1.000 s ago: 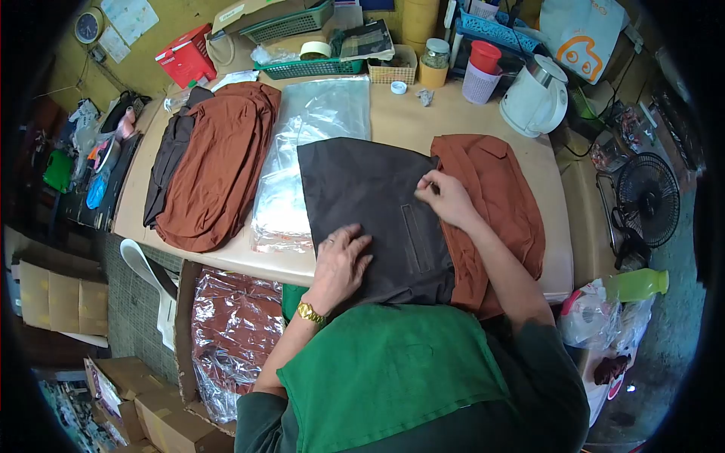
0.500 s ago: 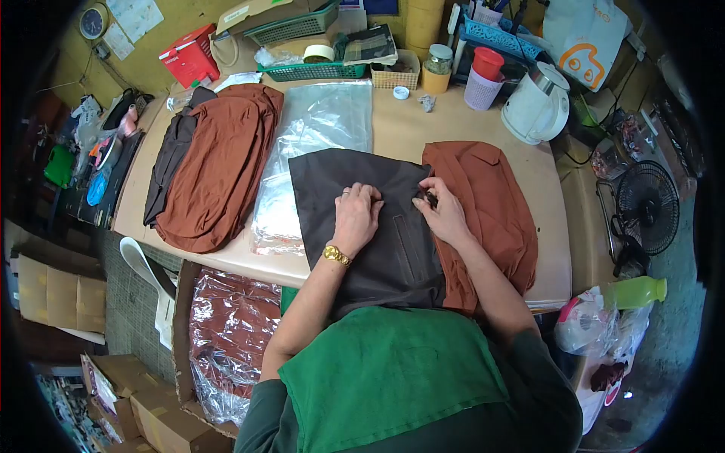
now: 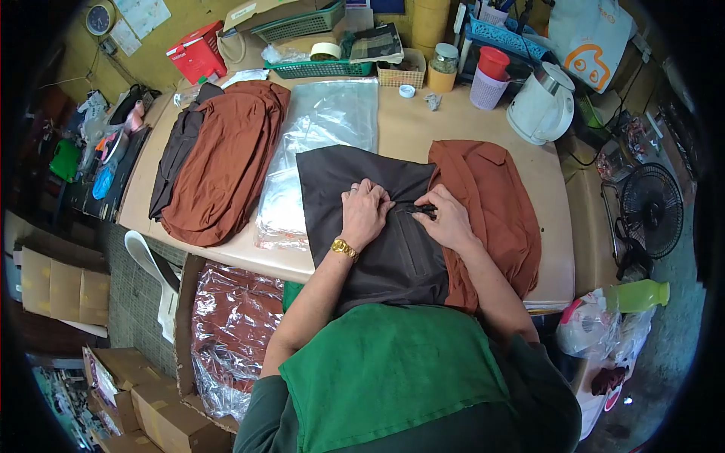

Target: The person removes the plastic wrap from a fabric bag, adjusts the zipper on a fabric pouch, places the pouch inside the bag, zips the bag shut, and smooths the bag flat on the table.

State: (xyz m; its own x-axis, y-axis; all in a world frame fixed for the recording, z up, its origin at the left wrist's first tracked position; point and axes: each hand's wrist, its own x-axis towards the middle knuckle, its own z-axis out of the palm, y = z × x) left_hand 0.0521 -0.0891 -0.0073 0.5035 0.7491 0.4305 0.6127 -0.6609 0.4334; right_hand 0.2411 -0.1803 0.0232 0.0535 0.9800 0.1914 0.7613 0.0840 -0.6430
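Below the table edge, nearest to us, we note a green cloth (image 3: 393,362) across the person's front and an open carton (image 3: 183,332) of film-wrapped brown packs (image 3: 234,309). Just beyond, on the table (image 3: 423,128), the dark panel (image 3: 325,181) lies spread, touching brown fabric (image 3: 506,219) on its right. We find the left hand (image 3: 364,215) with its fingers bunched; creases at the fingertips suggest it pinches the panel. The right hand (image 3: 451,219) grasps a small dark tool (image 3: 420,208) between thumb and fingers, its tip just above the stitched slot (image 3: 410,245).

We judge the chief hazard to be a nick in the panel or slot stitching, should the tool prove sharp and slip on drawn-up cloth; we cannot confirm its type. The left fingertips, close to the tip, share that exposure. Farther left, clear plastic sheets (image 3: 325,113) touch the panel and could slide if it were tugged. At the back, we record a kettle (image 3: 540,106); if knocked, any water inside could wet the fabric.
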